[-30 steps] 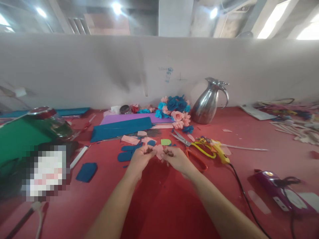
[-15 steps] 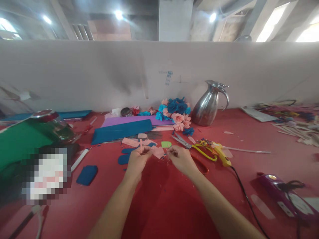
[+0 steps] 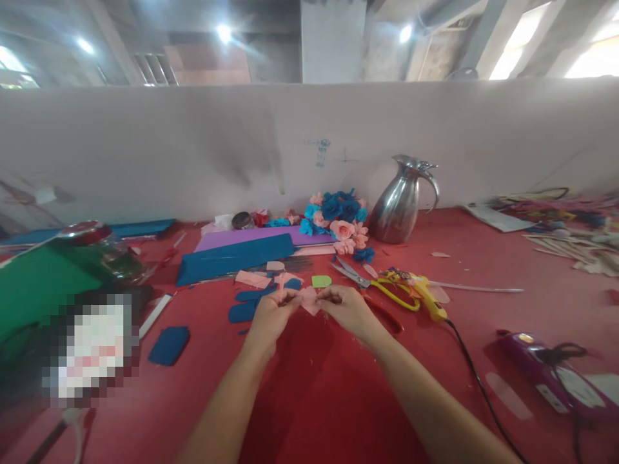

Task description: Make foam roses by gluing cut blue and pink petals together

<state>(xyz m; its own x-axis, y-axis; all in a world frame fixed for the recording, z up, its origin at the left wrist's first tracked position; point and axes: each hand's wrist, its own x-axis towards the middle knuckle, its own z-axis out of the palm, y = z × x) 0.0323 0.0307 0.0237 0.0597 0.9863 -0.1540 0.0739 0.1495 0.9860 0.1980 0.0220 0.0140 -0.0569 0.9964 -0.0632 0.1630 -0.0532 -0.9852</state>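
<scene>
Between my two hands is a small pink paper petal (image 3: 310,300). My left hand (image 3: 275,310) pinches its left edge, and a narrow pink strip stands up by those fingers. My right hand (image 3: 344,308) has its fingertips closed on the petal's right edge. Just behind the petal lies a lime-green paper piece (image 3: 321,281). Blue paper pieces (image 3: 242,313) with rounded ends lie left of my left hand, with pink paper pieces (image 3: 253,279) beyond them. Scissors (image 3: 394,293) with yellow and red handles lie beside my right hand, blades open.
Paper flowers (image 3: 342,219) in blue and pink stand at the back, near a steel jug (image 3: 397,205). A yellow glue gun (image 3: 432,299) trails a black cord at right. A purple device (image 3: 551,370) sits front right. Blue sheets (image 3: 236,259) lie behind, a glass jar (image 3: 104,251) at left.
My right hand has moved left to the pink petal and now grips its right edge; before, its fingers were apart from it. The view has shifted slightly.
</scene>
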